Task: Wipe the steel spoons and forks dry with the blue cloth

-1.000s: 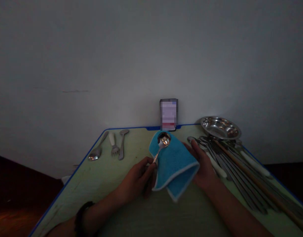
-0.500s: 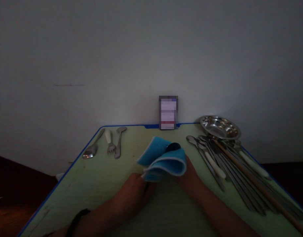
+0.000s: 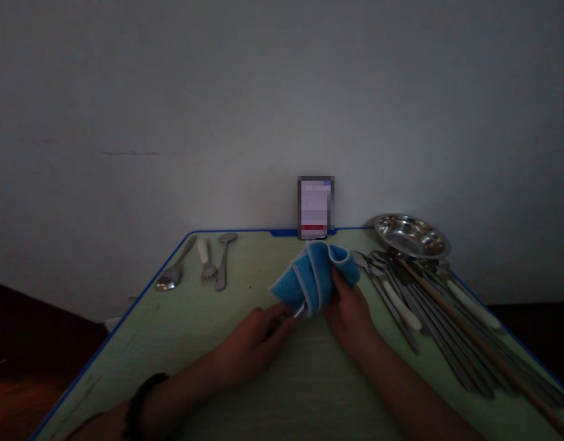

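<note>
My left hand (image 3: 259,337) is closed on the handle of a metal spoon (image 3: 300,310); only a short bit of the handle shows. A blue cloth (image 3: 312,278) with pale edging is folded around the spoon's bowl, which it hides. My right hand (image 3: 350,309) grips the cloth from the right side, thumb pressed on its front. Both hands are held above the middle of the table.
On the table's (image 3: 194,343) left lie a spoon (image 3: 169,278), a white-handled fork (image 3: 207,263) and another spoon (image 3: 224,260). A heap of cutlery (image 3: 438,331) lies at right, below a steel bowl (image 3: 411,236). A phone (image 3: 315,208) leans on the wall.
The cloth lay open behind the spoon's bowl; now it is folded over it and the bowl is hidden. My right hand has closed around the cloth. My left hand still holds the handle.
</note>
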A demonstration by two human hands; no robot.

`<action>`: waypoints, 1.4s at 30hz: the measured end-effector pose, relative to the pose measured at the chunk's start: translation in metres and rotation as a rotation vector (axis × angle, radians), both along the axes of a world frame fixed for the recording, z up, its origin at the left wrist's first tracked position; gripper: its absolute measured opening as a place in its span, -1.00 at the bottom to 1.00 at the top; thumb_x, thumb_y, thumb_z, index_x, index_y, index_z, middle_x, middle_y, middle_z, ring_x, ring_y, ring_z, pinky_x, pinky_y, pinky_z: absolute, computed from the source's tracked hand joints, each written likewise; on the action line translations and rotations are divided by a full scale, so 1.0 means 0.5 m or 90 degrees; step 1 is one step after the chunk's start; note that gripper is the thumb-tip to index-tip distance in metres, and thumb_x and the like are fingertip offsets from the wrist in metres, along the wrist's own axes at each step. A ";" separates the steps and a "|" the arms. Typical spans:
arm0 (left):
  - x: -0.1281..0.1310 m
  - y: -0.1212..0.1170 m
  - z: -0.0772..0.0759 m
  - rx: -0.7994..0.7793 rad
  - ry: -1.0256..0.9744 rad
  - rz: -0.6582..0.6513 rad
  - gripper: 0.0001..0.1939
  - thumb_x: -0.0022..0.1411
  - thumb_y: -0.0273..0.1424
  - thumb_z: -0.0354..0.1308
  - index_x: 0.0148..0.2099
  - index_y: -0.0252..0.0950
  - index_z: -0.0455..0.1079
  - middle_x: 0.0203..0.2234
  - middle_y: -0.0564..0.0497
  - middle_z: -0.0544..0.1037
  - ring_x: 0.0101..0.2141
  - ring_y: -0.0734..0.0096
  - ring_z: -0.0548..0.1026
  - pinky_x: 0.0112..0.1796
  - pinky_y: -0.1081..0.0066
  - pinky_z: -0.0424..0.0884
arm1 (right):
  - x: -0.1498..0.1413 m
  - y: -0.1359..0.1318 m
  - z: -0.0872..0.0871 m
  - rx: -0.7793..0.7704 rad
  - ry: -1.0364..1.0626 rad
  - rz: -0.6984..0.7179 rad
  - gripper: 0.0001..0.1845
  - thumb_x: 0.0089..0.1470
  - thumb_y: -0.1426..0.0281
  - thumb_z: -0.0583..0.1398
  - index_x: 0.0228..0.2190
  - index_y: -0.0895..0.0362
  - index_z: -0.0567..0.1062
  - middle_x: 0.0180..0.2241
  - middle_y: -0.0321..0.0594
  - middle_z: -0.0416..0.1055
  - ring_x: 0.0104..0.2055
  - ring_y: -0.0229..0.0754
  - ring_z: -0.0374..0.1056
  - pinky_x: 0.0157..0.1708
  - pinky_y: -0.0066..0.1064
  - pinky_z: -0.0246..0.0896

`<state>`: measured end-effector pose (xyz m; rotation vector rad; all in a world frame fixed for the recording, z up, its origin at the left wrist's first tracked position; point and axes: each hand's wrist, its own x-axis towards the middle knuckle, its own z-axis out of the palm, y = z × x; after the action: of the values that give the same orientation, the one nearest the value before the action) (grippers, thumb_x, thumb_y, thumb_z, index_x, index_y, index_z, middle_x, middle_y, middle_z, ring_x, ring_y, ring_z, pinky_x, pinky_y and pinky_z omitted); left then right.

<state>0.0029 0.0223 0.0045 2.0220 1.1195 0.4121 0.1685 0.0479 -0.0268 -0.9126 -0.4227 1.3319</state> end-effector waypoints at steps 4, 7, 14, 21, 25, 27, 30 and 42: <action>-0.003 -0.002 0.005 -0.013 0.021 -0.040 -0.66 0.31 -0.26 -0.19 -0.45 -0.30 0.20 -0.65 0.15 0.28 -0.59 0.55 0.27 -0.54 0.54 0.17 | 0.020 0.016 0.006 -0.048 0.072 -0.050 -0.82 -0.14 0.31 0.27 -0.41 0.09 0.48 -0.40 -0.35 0.52 -0.32 -0.22 0.41 -0.25 -0.35 0.32; -0.007 -0.007 0.008 -0.041 0.015 -0.063 -0.67 0.31 -0.24 -0.18 -0.44 -0.30 0.20 -0.67 0.15 0.29 -0.61 0.55 0.28 -0.55 0.55 0.18 | 0.028 0.021 0.008 -0.034 0.087 -0.044 -0.82 -0.11 0.37 0.26 -0.35 0.09 0.48 -0.33 -0.32 0.53 -0.26 -0.20 0.41 -0.21 -0.33 0.32; -0.018 -0.014 0.005 -0.077 -0.023 -0.129 -0.70 0.30 -0.23 -0.17 -0.38 -0.31 0.20 -0.64 0.13 0.33 -0.59 0.55 0.32 -0.54 0.56 0.23 | 0.027 0.016 0.007 -0.014 0.078 -0.003 -0.79 -0.13 0.37 0.28 -0.35 0.12 0.49 -0.32 -0.29 0.53 -0.23 -0.16 0.42 -0.15 -0.28 0.31; -0.013 -0.014 0.008 0.025 0.076 -0.145 -0.74 0.26 -0.29 -0.12 -0.43 -0.30 0.19 -0.63 0.15 0.25 -0.59 0.56 0.25 -0.55 0.55 0.15 | 0.024 0.013 0.011 -0.002 0.045 0.044 -0.74 -0.16 0.34 0.29 -0.32 0.10 0.49 -0.29 -0.29 0.52 -0.17 -0.14 0.40 -0.11 -0.26 0.26; -0.011 -0.015 0.005 0.044 0.091 -0.142 -0.77 0.25 -0.32 -0.10 -0.43 -0.29 0.18 -0.63 0.17 0.22 -0.60 0.57 0.23 -0.55 0.55 0.13 | 0.025 0.010 0.013 -0.010 0.021 0.058 -0.77 -0.17 0.32 0.30 -0.36 0.10 0.50 -0.30 -0.28 0.53 -0.18 -0.13 0.40 -0.12 -0.27 0.25; -0.011 -0.015 0.003 0.050 0.097 -0.147 -0.76 0.25 -0.31 -0.09 -0.44 -0.29 0.17 -0.64 0.17 0.21 -0.61 0.58 0.22 -0.56 0.55 0.11 | 0.025 0.008 0.015 -0.005 0.014 0.071 -0.77 -0.16 0.31 0.29 -0.36 0.09 0.50 -0.32 -0.28 0.53 -0.19 -0.13 0.40 -0.13 -0.27 0.25; -0.011 -0.016 0.001 0.054 0.096 -0.154 -0.75 0.25 -0.30 -0.09 -0.45 -0.29 0.17 -0.65 0.17 0.20 -0.62 0.58 0.22 -0.57 0.55 0.09 | 0.025 0.007 0.017 0.003 0.011 0.087 -0.74 -0.15 0.32 0.29 -0.32 0.09 0.49 -0.32 -0.28 0.53 -0.19 -0.14 0.40 -0.15 -0.29 0.25; -0.009 -0.016 0.001 0.048 0.099 -0.147 -0.75 0.24 -0.29 -0.09 -0.45 -0.29 0.16 -0.65 0.18 0.20 -0.61 0.59 0.21 -0.56 0.55 0.09 | 0.024 0.008 0.016 -0.011 -0.003 0.094 -0.72 -0.17 0.30 0.29 -0.32 0.10 0.49 -0.34 -0.28 0.53 -0.22 -0.13 0.41 -0.20 -0.29 0.26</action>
<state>-0.0016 0.0141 0.0052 2.2505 0.9592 0.1843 0.1807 0.0519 -0.0185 -0.9127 -0.4898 1.4706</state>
